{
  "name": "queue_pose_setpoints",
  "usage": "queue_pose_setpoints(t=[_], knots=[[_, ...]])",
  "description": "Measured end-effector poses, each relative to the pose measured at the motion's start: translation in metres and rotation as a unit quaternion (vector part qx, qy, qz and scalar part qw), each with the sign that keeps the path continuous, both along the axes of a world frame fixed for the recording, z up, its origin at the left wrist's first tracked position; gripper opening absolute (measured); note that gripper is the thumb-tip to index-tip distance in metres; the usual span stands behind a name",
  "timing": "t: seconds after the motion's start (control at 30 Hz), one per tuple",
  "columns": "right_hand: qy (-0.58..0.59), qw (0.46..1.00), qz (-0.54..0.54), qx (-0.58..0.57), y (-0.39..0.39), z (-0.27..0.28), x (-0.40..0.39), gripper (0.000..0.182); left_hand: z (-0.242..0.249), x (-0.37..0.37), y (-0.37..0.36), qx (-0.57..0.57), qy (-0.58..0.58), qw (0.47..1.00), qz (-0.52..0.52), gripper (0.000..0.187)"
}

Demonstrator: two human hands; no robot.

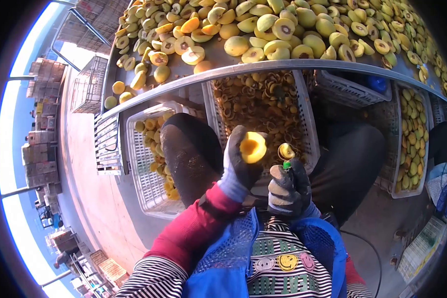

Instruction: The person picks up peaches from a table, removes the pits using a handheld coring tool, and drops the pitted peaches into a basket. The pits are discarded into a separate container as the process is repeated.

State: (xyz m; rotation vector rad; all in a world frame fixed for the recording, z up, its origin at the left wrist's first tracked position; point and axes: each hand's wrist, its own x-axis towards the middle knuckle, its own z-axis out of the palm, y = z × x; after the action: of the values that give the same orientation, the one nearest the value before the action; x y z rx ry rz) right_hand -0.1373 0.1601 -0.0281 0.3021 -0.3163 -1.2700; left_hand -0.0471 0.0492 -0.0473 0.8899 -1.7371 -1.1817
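My left hand (244,161), in a dark-palmed glove, is closed round a yellow fruit half (253,147) whose hollowed cut face is turned up. To its right, my right hand (286,186), also gloved, grips a small tool with a green part (286,165). A ring-like piece of fruit (285,151) sits at the tool's tip; the blade itself is hidden. The two hands are apart, above my lap. Beyond them stands a crate (307,119) with brown and yellow scraps (253,104).
A metal table (184,82) heaped with halved fruit (283,30) crosses the top. A white crate (139,174) of yellow pieces stands left, another crate (398,149) of fruit right. A cable (372,243) runs at lower right. Stacked crates (39,149) stand far left.
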Motion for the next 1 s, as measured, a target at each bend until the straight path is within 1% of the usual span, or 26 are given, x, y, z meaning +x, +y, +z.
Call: queue_pose_setpoints(t=[0.03,0.07,0.1,0.13,0.17,0.2,0.27,0.3,0.33,0.37,0.4,0.43,0.47,0.5,0.53,0.57,0.6,0.67,0.7,0.73,0.77,0.8,0.87,0.9,0.93,1.0], knots=[[0.000,1.000,0.007,0.029,-0.001,-0.006,-0.001,0.046,0.026,0.007,-0.013,0.246,0.126,0.960,-0.047,0.024],[-0.002,0.998,0.013,0.063,0.000,-0.011,0.002,0.046,0.055,0.023,-0.028,0.477,0.239,0.841,-0.090,0.021],[-0.003,0.998,0.012,0.060,0.001,-0.009,0.003,0.046,0.057,0.038,-0.038,0.364,0.203,0.908,-0.048,0.023],[0.015,0.997,0.022,0.078,0.001,-0.005,0.004,0.047,0.056,0.054,-0.050,0.238,0.166,0.957,-0.007,0.024],[0.036,0.995,0.031,0.093,0.000,-0.001,0.004,0.047,0.050,0.083,-0.071,0.138,0.110,0.982,0.069,0.026],[0.040,0.996,0.026,0.081,-0.002,0.002,0.002,0.047,0.043,0.113,-0.098,0.035,0.056,0.988,0.143,0.029],[0.094,0.990,0.071,0.074,0.002,0.007,0.001,0.047,0.048,0.156,-0.160,0.002,-0.102,0.983,0.152,0.038],[0.118,0.986,0.071,0.094,0.000,0.002,0.003,0.047,0.062,0.156,-0.165,-0.051,-0.346,0.918,0.185,0.040],[0.121,0.987,0.066,0.085,-0.003,-0.002,0.001,0.047,0.073,0.153,-0.170,-0.101,-0.566,0.791,0.208,0.042],[0.112,0.984,0.076,0.114,-0.005,-0.004,0.001,0.047,0.072,0.141,-0.177,-0.155,-0.437,0.870,0.169,0.043],[0.102,0.980,0.089,0.145,-0.008,-0.004,0.002,0.048,0.085,0.107,-0.172,-0.148,-0.310,0.926,0.158,0.039],[0.116,0.976,0.084,0.165,-0.011,-0.006,0.005,0.049,0.092,0.079,-0.181,-0.104,-0.265,0.950,0.129,0.035],[0.115,0.975,0.089,0.166,-0.014,-0.008,0.005,0.049,0.101,0.051,-0.194,-0.121,-0.317,0.935,0.102,0.029],[0.164,0.967,0.094,0.173,-0.014,-0.011,0.003,0.049,0.106,0.026,-0.212,-0.097,-0.410,0.903,0.085,0.044],[0.213,0.956,0.098,0.179,-0.016,-0.012,0.001,0.049,0.087,0.010,-0.246,-0.136,-0.500,0.849,0.101,0.057],[0.212,0.955,0.097,0.182,-0.018,-0.014,-0.001,0.049,0.073,-0.007,-0.270,-0.150,-0.551,0.816,0.088,0.069],[0.197,0.958,0.092,0.187,-0.020,-0.014,-0.004,0.050,0.044,-0.018,-0.299,-0.133,-0.593,0.792,0.059,0.069],[0.181,0.959,0.086,0.200,-0.020,-0.012,-0.010,0.050,0.051,-0.040,-0.298,-0.121,-0.565,0.816,0.005,0.064],[0.229,0.940,0.076,0.240,-0.022,-0.010,-0.012,0.049,0.053,-0.042,-0.292,-0.146,-0.468,0.869,-0.060,0.060],[0.276,0.917,0.065,0.280,-0.023,-0.006,-0.014,0.048,0.051,-0.046,-0.281,-0.134,-0.379,0.912,-0.077,0.057],[0.309,0.909,0.053,0.275,-0.026,0.000,-0.018,0.043,0.061,-0.050,-0.254,-0.161,-0.332,0.927,-0.070,0.052],[0.304,0.909,0.050,0.281,-0.029,0.005,-0.019,0.043,0.076,-0.054,-0.222,-0.186,-0.283,0.939,-0.061,0.048],[0.483,0.799,-0.070,0.352,-0.036,0.013,-0.018,0.032,0.085,-0.053,-0.168,-0.153,-0.206,0.958,-0.131,0.048],[0.423,0.835,-0.136,0.324,-0.034,0.012,-0.024,0.018,0.087,-0.049,-0.145,-0.108,-0.219,0.951,-0.191,0.049],[0.423,0.833,-0.131,0.331,-0.042,0.022,-0.028,0.018,0.087,-0.045,-0.126,-0.062,-0.230,0.939,-0.250,0.051],[0.524,0.704,-0.293,0.381,-0.067,0.045,-0.032,0.019,0.075,-0.039,-0.106,-0.001,-0.158,0.929,-0.334,0.055]])
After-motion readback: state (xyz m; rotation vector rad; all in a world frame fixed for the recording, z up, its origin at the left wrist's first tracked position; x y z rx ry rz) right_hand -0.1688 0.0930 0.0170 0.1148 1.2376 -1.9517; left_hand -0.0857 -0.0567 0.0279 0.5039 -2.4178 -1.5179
